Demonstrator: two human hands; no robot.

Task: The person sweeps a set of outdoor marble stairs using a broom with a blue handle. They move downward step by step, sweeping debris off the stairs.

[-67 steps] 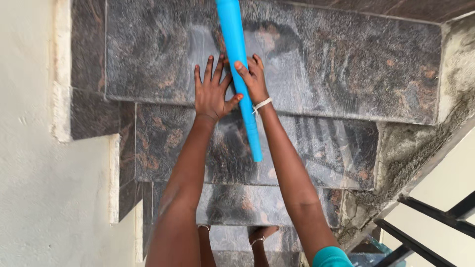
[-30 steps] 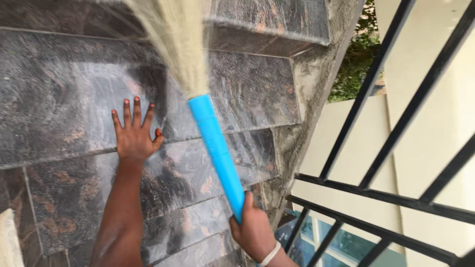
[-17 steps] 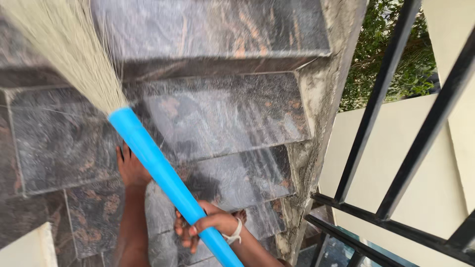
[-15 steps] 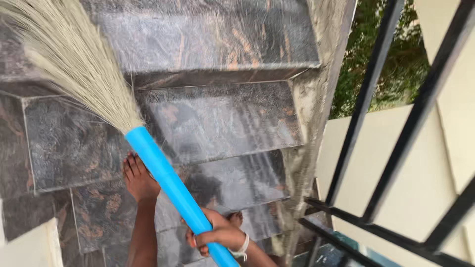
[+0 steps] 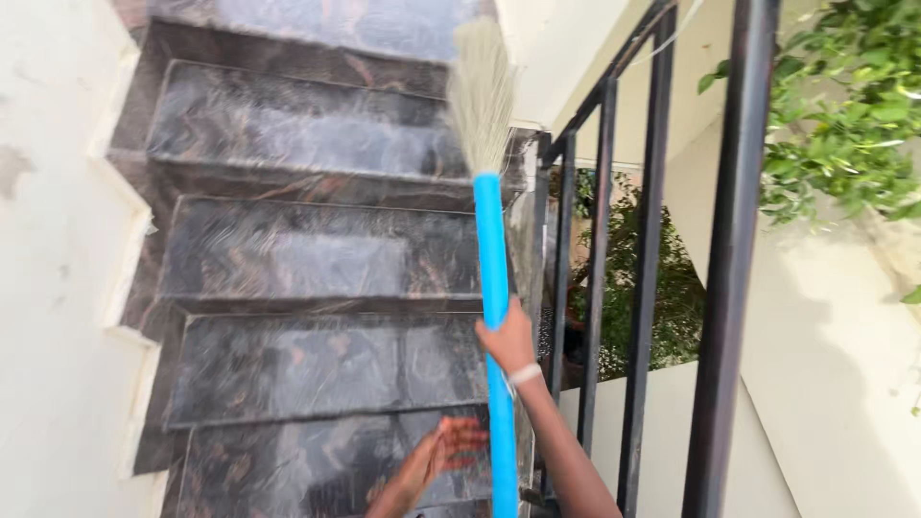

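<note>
You have a broom [image 5: 491, 269] with a bright blue handle and pale straw-coloured bristles. The steps [image 5: 317, 259] under it are dark grey-brown stone, glossy, veined with rusty streaks and lighter cloudy patches. The wall [image 5: 48, 288] is cream, the railing [image 5: 734, 259] black, the leaves [image 5: 844, 105] green.

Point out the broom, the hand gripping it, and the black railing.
broom [image 5: 493, 249]: head view, on the blue handle below the bristles.
right hand [image 5: 508, 338]: head view, on the back of the hand, closed round the handle.
railing [image 5: 734, 240]: head view, on the nearest upright bar.
</note>
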